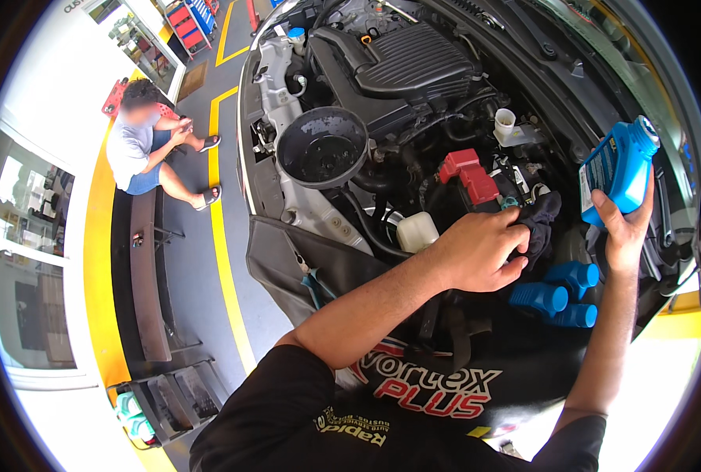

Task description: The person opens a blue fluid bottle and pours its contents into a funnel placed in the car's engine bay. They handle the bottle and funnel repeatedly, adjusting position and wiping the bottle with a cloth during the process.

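Hold the blue bottle (619, 173) steady and mouth-up at the right side of the engine bay (319, 212), with the right hand (626, 224) clamped around its lower body, likely without squeezing hard enough to spill. With the left hand (484, 250) curled beside the dark cloth (545, 220) and small teal piece (509, 203), impossible to tell whether gripping either, best work slowly there, keeping clear of the red cover (470, 175) and three other blue bottles (538, 297).

Black short-sleeved shirt (260, 409), yellow lettering (350, 429)
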A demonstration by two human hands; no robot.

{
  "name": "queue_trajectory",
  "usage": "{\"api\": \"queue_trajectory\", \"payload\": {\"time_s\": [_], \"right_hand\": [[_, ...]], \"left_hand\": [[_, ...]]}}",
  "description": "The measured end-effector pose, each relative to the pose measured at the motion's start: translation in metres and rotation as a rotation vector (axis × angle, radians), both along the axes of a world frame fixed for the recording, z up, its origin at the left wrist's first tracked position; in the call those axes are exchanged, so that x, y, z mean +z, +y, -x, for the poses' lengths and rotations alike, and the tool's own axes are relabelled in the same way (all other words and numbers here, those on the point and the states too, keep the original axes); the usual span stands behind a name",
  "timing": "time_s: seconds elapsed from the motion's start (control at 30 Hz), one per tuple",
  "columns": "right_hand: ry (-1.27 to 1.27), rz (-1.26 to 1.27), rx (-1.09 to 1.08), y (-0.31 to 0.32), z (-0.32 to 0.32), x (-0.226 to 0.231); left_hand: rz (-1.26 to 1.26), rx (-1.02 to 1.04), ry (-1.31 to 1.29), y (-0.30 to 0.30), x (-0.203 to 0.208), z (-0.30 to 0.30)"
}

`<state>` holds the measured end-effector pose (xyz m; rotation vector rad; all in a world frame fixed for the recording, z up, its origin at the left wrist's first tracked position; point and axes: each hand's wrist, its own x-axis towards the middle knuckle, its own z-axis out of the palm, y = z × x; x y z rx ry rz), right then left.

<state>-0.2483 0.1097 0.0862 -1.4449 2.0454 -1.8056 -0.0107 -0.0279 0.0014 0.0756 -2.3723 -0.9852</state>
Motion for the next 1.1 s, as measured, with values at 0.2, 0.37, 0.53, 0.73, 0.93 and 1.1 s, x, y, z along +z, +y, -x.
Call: {"api": "queue_trajectory", "payload": {"time_s": [0.2,0.37,0.53,0.73,0.93,1.1], "right_hand": [[0.027,-0.006,0.018,-0.002,0.001,-0.003],[0.074,-0.038,-0.015,-0.001,-0.002,-0.003],[0.048,-0.04,0.035,-0.003,-0.009,0.001],[0.034,-0.033,0.07,-0.006,-0.014,0.001],[0.022,-0.07,0.123,-0.005,-0.013,0.0],[0.016,-0.066,0.109,-0.009,-0.015,-0.002]], "left_hand": [[-0.008,0.01,0.028,0.0,-0.002,0.0],[-0.006,0.024,0.018,0.0,-0.003,0.001],[0.0,0.033,0.017,0.0,0.0,0.0],[-0.008,0.044,0.019,-0.001,-0.001,0.001],[0.016,0.063,0.02,-0.002,0.0,0.0],[0.024,0.065,0.002,-0.002,0.0,-0.001]]}}
